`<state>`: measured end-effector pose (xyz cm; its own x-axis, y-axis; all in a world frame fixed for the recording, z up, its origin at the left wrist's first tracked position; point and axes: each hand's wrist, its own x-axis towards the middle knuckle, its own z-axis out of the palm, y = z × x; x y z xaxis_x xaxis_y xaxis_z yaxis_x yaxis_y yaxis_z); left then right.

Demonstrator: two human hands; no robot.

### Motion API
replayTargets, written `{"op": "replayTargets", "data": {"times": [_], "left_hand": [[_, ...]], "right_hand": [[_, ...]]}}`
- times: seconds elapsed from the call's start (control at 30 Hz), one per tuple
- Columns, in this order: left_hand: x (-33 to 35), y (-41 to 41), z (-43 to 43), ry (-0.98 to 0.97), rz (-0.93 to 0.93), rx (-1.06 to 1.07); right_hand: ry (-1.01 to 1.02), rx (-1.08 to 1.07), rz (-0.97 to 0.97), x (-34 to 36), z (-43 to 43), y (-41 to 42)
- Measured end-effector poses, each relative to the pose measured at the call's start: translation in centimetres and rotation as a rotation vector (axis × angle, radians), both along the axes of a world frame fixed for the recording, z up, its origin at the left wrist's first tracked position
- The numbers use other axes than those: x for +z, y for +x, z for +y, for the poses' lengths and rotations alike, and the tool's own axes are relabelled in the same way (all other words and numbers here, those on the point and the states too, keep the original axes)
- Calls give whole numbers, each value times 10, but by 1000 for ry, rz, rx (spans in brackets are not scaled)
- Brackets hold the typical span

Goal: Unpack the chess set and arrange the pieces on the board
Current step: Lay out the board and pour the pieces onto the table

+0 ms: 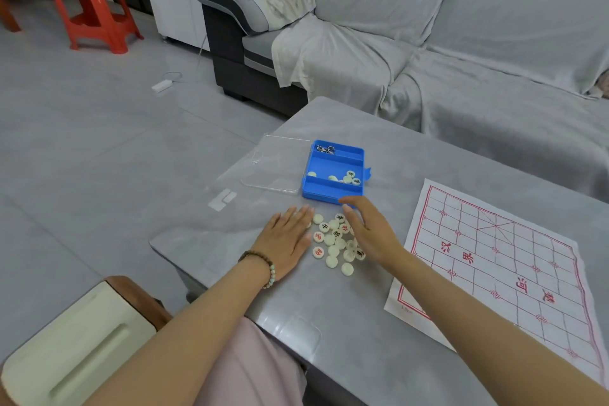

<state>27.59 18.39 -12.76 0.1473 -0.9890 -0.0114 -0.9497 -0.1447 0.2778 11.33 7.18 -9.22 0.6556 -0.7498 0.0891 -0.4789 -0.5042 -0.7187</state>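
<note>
Left hand (285,241): we rest it flat, fingers straight, left of the pieces (330,240).
Right hand (369,231): we hold it loose-fingered, right of them.

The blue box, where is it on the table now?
In the head view the blue box stands just beyond the pile of pieces, the clear lid at its left, the board sheet nearer on its right.
</note>
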Motion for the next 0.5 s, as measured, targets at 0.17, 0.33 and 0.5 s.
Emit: {"op": "replayTargets", "data": {"times": [0.17, 0.33, 0.5], "left_hand": [[-3, -6, 15, 32, -49, -142], [1, -5, 6, 10, -5, -74], [-6, -17, -6, 25, 52, -24]], "right_hand": [[-46, -4, 61, -12, 5, -22], [-141, 68, 228, -21, 8, -25], [-230, 141, 379, -40, 23, -15]]}}
